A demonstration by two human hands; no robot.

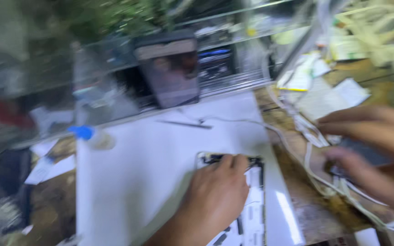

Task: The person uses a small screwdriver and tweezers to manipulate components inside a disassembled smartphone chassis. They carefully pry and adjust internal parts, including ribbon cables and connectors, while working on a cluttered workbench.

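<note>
My left hand (215,196) lies flat on an opened phone (251,214) that rests on a white mat (151,155), fingertips pressing near the phone's top edge. My right hand (370,150) reaches over the wooden bench to the right, its fingers around a small dark object (365,155) among white cables (315,173). The picture is blurred by motion, so the dark object's kind is unclear.
A dark phone-like device (172,68) leans upright behind the mat. A thin tool (183,124) lies on the mat's far part. A blue-capped bottle (90,135) sits at the mat's left edge. Papers and packets (324,91) clutter the bench's right rear.
</note>
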